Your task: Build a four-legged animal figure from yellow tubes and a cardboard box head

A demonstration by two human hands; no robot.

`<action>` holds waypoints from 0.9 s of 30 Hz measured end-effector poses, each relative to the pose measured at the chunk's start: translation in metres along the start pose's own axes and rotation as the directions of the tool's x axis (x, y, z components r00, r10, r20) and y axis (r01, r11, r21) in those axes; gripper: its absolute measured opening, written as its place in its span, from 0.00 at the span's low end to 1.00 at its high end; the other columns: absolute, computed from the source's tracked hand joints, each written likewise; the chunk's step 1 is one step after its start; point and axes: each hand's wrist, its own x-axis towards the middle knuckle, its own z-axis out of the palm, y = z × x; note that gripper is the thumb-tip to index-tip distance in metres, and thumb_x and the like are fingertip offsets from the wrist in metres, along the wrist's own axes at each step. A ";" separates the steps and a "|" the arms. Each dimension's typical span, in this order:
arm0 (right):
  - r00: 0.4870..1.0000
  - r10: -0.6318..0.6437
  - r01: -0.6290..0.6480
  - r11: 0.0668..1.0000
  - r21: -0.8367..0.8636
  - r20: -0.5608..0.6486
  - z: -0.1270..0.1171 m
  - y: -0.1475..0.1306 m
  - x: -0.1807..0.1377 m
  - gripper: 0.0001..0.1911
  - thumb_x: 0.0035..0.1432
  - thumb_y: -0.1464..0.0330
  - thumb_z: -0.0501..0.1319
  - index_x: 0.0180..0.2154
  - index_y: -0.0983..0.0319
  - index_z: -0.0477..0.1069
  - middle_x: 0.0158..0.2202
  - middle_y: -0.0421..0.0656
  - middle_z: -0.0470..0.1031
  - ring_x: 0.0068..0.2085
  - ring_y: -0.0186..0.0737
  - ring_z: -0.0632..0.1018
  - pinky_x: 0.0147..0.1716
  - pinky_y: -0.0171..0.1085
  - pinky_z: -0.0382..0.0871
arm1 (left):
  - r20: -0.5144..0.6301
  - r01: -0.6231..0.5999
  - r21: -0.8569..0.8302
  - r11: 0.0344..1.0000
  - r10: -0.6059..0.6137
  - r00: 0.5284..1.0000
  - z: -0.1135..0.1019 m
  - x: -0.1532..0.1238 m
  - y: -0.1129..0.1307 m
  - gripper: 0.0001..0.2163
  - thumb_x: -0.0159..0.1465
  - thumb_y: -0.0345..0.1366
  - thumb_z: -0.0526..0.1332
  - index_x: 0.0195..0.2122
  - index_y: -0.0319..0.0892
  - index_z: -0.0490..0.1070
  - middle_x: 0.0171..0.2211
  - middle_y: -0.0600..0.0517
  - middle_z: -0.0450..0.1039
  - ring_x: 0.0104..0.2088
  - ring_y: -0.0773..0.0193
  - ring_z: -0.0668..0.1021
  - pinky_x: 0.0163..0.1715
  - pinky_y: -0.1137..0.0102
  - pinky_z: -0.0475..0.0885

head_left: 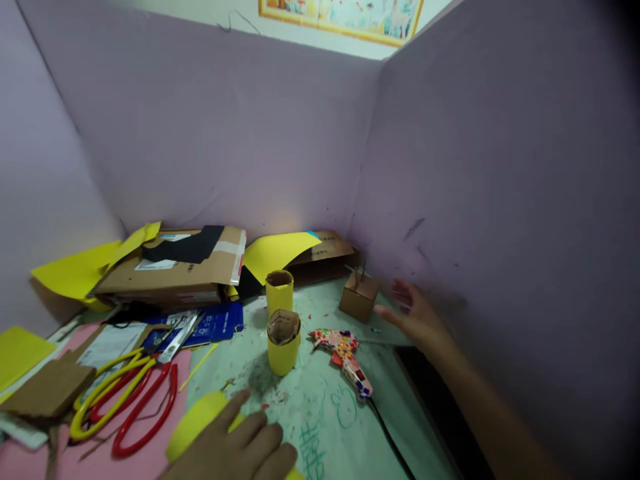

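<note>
At the bottom, my left hand (245, 437) lies over a yellow paper piece (197, 423), its fingers bent across it; the thumb and much of the piece are hidden. On the right, my right hand (417, 320) is raised with thumb and fingers apart, nothing in it. Just left of that hand stands a small brown cardboard box (359, 299) with thin sticks poking up from its top. A floral hot glue gun (345, 357) lies on its side nearby, nozzle to the left. Two yellow-covered cardboard tubes (283, 357) stand upright, one behind the other.
Scissors with red handles (173, 393) and a pair with yellow handles (117, 373) lie at left by cardboard pieces (47, 387). A large cardboard box (200, 267) and yellow sheets (277, 250) line the back wall. The glue gun's black cord (393, 440) runs forward.
</note>
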 end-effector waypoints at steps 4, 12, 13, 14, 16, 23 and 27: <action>0.939 -0.110 -0.051 0.893 0.446 0.326 -0.004 -0.047 -0.025 0.35 0.44 0.57 0.74 0.53 0.58 0.68 0.54 0.52 0.75 0.57 0.53 0.74 0.55 0.50 0.70 | -0.283 0.025 0.073 0.997 -0.004 0.959 -0.079 0.017 -0.045 0.25 0.56 0.23 0.57 0.54 0.50 0.65 0.50 0.53 0.78 0.54 0.56 0.74 0.64 0.58 0.50; 0.347 -0.376 -0.549 0.662 0.511 0.859 0.059 -0.140 -0.015 0.27 0.47 0.55 0.74 0.44 0.64 0.73 0.41 0.46 0.80 0.42 0.40 0.81 0.40 0.35 0.76 | -0.215 -0.042 0.159 0.986 0.076 0.974 -0.140 0.098 -0.109 0.29 0.53 0.25 0.62 0.56 0.49 0.64 0.59 0.49 0.70 0.64 0.46 0.62 0.63 0.47 0.51; 0.357 -0.377 -0.571 0.636 0.519 0.855 0.066 -0.143 -0.012 0.25 0.47 0.57 0.74 0.43 0.64 0.74 0.40 0.44 0.80 0.41 0.39 0.81 0.41 0.34 0.76 | -0.268 0.018 0.139 0.990 0.020 0.963 -0.136 0.101 -0.114 0.30 0.53 0.26 0.62 0.57 0.50 0.64 0.61 0.49 0.67 0.65 0.45 0.61 0.63 0.45 0.49; 0.376 -0.362 -0.598 0.609 0.521 0.853 0.072 -0.144 -0.008 0.25 0.46 0.59 0.74 0.43 0.64 0.74 0.39 0.44 0.80 0.40 0.38 0.81 0.42 0.34 0.76 | -0.373 0.115 0.075 0.990 -0.079 0.924 -0.129 0.103 -0.117 0.31 0.52 0.27 0.62 0.59 0.50 0.63 0.63 0.47 0.65 0.65 0.44 0.60 0.64 0.44 0.48; 0.428 -0.312 -0.644 0.553 0.528 0.848 0.083 -0.144 0.001 0.25 0.46 0.62 0.73 0.45 0.65 0.73 0.38 0.44 0.81 0.39 0.39 0.81 0.44 0.36 0.76 | -0.592 0.337 -0.313 0.888 -0.460 0.662 -0.114 0.105 -0.122 0.34 0.51 0.26 0.62 0.61 0.48 0.60 0.65 0.45 0.61 0.63 0.46 0.63 0.63 0.47 0.52; 0.571 -0.132 -0.593 0.616 0.518 0.810 0.110 -0.132 0.015 0.17 0.56 0.62 0.65 0.45 0.65 0.73 0.39 0.49 0.82 0.44 0.49 0.82 0.47 0.46 0.76 | 0.234 -0.033 -0.963 -0.267 -0.892 0.386 -0.062 0.122 -0.122 0.18 0.59 0.41 0.60 0.46 0.35 0.71 0.33 0.40 0.77 0.30 0.55 0.79 0.30 0.63 0.74; 0.551 -0.084 -0.619 0.626 0.474 0.830 0.116 -0.134 0.013 0.13 0.57 0.67 0.63 0.44 0.66 0.74 0.36 0.48 0.83 0.41 0.46 0.83 0.47 0.44 0.76 | 0.309 -0.085 -0.917 -0.390 -0.828 0.468 -0.052 0.133 -0.131 0.15 0.58 0.43 0.62 0.38 0.36 0.75 0.27 0.44 0.77 0.29 0.56 0.79 0.27 0.66 0.72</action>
